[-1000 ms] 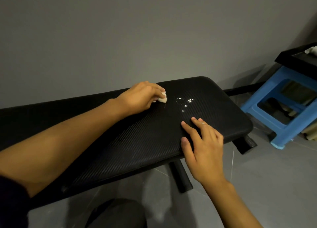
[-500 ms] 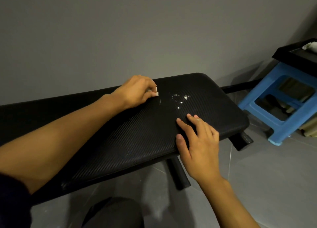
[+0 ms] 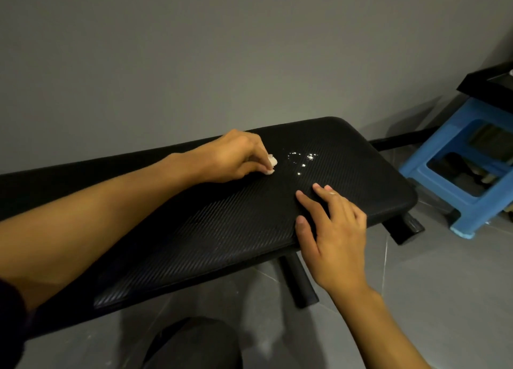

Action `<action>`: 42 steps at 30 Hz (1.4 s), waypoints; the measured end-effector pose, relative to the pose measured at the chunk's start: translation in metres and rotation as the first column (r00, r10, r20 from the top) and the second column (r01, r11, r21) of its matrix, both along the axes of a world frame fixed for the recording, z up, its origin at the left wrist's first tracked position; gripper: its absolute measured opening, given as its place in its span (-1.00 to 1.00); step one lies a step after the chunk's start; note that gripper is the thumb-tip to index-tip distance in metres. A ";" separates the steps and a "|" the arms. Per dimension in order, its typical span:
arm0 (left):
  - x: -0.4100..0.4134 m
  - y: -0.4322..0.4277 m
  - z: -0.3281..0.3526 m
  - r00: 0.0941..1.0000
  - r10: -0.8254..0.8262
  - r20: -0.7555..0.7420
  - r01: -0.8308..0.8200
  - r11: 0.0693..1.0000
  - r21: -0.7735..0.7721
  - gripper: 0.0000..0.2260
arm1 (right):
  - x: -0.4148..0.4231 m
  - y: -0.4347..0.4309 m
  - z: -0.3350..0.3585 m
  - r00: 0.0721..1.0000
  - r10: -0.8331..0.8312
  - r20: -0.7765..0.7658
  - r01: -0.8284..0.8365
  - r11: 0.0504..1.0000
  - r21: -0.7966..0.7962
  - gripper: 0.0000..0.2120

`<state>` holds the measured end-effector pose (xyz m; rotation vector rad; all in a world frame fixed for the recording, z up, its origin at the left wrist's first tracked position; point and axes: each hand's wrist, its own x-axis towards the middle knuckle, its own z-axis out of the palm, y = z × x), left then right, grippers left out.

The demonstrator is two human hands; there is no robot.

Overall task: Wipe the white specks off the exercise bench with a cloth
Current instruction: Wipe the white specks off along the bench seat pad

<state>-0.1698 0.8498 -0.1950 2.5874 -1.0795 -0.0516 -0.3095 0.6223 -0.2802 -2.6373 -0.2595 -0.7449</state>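
Observation:
A black padded exercise bench (image 3: 222, 230) runs from the left edge to the right of centre. A small cluster of white specks (image 3: 302, 160) lies on its far right part. My left hand (image 3: 230, 157) rests on the pad just left of the specks and pinches a small white wad of cloth (image 3: 77, 164), most of it hidden under the fingers. My right hand (image 3: 333, 230) lies flat on the pad's near edge, fingers spread and straight, a little nearer than the specks.
A blue plastic stool (image 3: 460, 180) stands on the grey tiled floor at the right, with a black object (image 3: 488, 83) on top of it. A grey wall is close behind the bench. The bench's black legs (image 3: 298, 280) reach down below the pad.
My left hand with the cloth shifted slightly left and back, then returned toward the specks. My right hand has stayed pressed on the pad. The specks look unchanged.

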 end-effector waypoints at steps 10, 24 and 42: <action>0.004 -0.028 -0.008 0.997 0.043 0.062 -0.035 0.992 -0.119 -0.81 | 0.000 0.000 -0.001 1.000 -0.006 0.009 0.006 1.000 0.016 -0.58; -0.011 -0.031 -0.012 0.998 -0.054 0.016 0.055 0.994 -0.098 -0.80 | 0.001 -0.001 -0.002 1.000 0.001 0.021 -0.002 1.000 0.021 -0.59; 0.012 -0.042 -0.013 0.980 0.133 0.147 -0.119 0.988 -0.098 -0.78 | 0.001 -0.001 -0.001 1.000 0.017 0.006 -0.017 0.999 0.036 -0.59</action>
